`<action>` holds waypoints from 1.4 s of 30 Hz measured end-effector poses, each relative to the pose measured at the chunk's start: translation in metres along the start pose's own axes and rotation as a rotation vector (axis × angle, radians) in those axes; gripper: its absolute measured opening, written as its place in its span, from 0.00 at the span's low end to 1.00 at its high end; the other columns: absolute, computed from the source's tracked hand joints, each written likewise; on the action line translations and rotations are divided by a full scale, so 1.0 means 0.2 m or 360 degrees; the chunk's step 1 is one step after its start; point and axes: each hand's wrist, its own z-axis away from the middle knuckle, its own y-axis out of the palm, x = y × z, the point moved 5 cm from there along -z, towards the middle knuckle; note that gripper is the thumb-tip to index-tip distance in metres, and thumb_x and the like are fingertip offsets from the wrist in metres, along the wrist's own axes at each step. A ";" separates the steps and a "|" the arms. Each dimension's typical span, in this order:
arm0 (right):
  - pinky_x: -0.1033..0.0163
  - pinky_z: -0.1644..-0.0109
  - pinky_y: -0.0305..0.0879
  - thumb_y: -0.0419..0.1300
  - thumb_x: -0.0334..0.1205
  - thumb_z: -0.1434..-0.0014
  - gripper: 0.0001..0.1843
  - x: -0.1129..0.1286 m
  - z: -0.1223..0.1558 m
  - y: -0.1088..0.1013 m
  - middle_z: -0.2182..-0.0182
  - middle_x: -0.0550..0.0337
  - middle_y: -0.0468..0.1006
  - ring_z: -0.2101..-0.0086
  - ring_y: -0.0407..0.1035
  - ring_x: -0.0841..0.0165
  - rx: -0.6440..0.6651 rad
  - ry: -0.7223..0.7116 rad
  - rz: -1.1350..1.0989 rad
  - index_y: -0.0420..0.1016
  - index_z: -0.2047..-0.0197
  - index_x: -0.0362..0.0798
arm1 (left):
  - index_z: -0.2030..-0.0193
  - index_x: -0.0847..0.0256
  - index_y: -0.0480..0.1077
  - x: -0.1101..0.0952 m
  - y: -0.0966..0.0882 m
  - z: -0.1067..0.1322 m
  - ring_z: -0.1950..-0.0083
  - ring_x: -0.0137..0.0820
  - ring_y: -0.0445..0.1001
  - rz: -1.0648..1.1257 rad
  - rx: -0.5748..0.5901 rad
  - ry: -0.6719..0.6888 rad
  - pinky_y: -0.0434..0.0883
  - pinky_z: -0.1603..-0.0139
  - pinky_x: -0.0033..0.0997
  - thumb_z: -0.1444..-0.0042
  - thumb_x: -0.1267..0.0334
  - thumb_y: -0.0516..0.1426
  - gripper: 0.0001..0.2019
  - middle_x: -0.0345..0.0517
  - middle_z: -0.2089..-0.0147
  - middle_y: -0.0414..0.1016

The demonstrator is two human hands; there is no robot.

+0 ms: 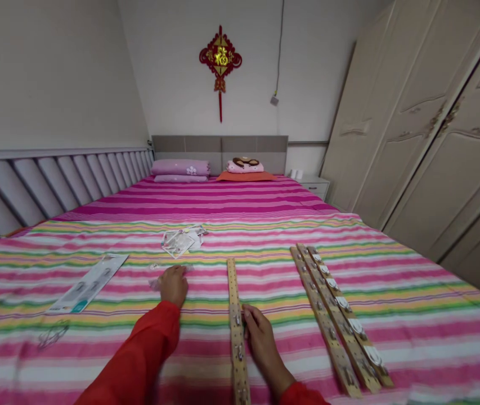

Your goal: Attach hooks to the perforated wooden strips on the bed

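My left hand [174, 286] is on a small clear plastic bag [154, 284] lying on the striped sheet, and its fingertips are hidden beneath the hand. A narrow wooden strip [233, 320] with a row of holes lies lengthwise in front of me. Small metal hooks or clips [240, 353] sit along its nearer part. Beside the strip's right edge, my right hand [260, 337] is closed, thumb and index finger together near one metal piece. Something slim and dark shows under its fingers, too small to name.
On the right lie three wooden strips [328, 315] with metal fittings, one also carrying white round pieces. A white card pack [92, 284] and thin wire pieces [54, 333] are on the left. Clear packets [180, 241] lie farther back. A bed rail [54, 183] runs along the left.
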 end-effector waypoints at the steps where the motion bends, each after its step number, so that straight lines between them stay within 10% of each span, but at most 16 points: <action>1: 0.65 0.79 0.58 0.60 0.57 0.49 0.22 0.00 0.00 0.00 0.79 0.63 0.71 0.82 0.58 0.72 0.0002 0.0000 0.0001 0.78 0.61 0.48 | 0.54 0.65 0.74 0.00 0.01 -0.01 0.46 0.46 0.67 -0.0081 0.0017 0.0002 0.59 0.47 0.46 0.50 0.72 0.49 0.18 0.59 0.49 0.73; 7: 0.65 0.79 0.58 0.60 0.58 0.48 0.21 -0.02 -0.01 0.00 0.80 0.64 0.70 0.83 0.58 0.71 0.0005 0.0006 -0.0006 0.78 0.62 0.49 | 0.63 0.63 0.75 0.02 -0.01 -0.07 0.48 0.46 0.68 -0.0126 0.0003 -0.0024 0.57 0.47 0.49 0.45 0.65 0.49 0.13 0.56 0.56 0.77; 11: 0.65 0.80 0.58 0.61 0.55 0.49 0.20 -0.02 -0.01 0.00 0.79 0.64 0.70 0.83 0.58 0.72 0.0003 0.0005 -0.0063 0.77 0.62 0.48 | 0.65 0.62 0.75 0.02 -0.06 -0.06 0.55 0.42 0.73 0.0485 -0.0045 -0.0192 0.64 0.52 0.41 0.49 0.61 0.52 0.12 0.54 0.59 0.78; 17: 0.67 0.80 0.56 0.61 0.56 0.50 0.20 -0.01 -0.01 0.00 0.79 0.65 0.70 0.83 0.58 0.74 -0.0009 -0.0015 -0.0117 0.77 0.64 0.47 | 0.71 0.64 0.72 -0.07 -0.09 0.14 0.74 0.28 0.70 0.1836 0.0169 -0.0718 0.66 0.69 0.28 0.63 0.50 0.62 0.18 0.42 0.76 0.74; 24: 0.69 0.82 0.50 0.64 0.54 0.53 0.22 -0.01 -0.01 -0.01 0.80 0.65 0.72 0.85 0.57 0.76 -0.0045 0.0076 -0.0243 0.76 0.64 0.44 | 0.63 0.63 0.74 -0.27 -0.14 0.42 0.73 0.22 0.68 0.2253 0.0499 -0.1028 0.65 0.72 0.22 0.69 0.52 0.68 0.24 0.38 0.72 0.73; 32: 0.71 0.82 0.49 0.69 0.46 0.56 0.14 0.02 -0.02 -0.03 0.81 0.63 0.74 0.86 0.56 0.79 0.0056 0.0152 -0.0584 0.77 0.71 0.43 | 0.68 0.64 0.76 -0.53 -0.07 0.49 0.74 0.22 0.65 0.1985 0.0864 -0.0749 0.61 0.73 0.21 0.68 0.48 0.67 0.23 0.38 0.75 0.71; 42: 0.71 0.79 0.55 0.72 0.38 0.61 0.11 0.08 0.00 -0.03 0.84 0.64 0.72 0.82 0.61 0.77 0.0142 0.0270 -0.0754 0.79 0.73 0.43 | 0.71 0.67 0.76 -0.74 0.00 0.41 0.78 0.23 0.60 0.1871 0.0900 -0.0251 0.59 0.76 0.25 0.65 0.48 0.65 0.21 0.37 0.80 0.67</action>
